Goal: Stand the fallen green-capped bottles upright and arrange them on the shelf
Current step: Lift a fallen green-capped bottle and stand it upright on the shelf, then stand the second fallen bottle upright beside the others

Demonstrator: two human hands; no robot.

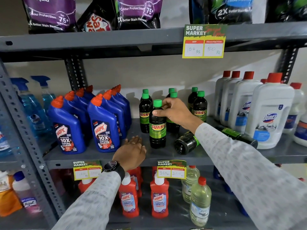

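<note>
Right hand [176,112] grips neck of upright bottle [157,128] at shelf [99,156] front. Left hand [131,153] flat, open, empty on shelf edge. Two fallen bottles [186,143] lie right, under sleeve. Rigid, smooth plastic, likely full: hold neck or shoulder.

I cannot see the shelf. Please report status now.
Right hand grips upright Sunny bottle. Left hand flat on shelf. Two fallen bottles remain under right sleeve.

Blue Harpic bottles [103,125] stand toward the middle shelf's left end; white Domex bottles [269,112] stand toward its right end. A price tag [204,41] hangs on the upper shelf's front edge.
</note>
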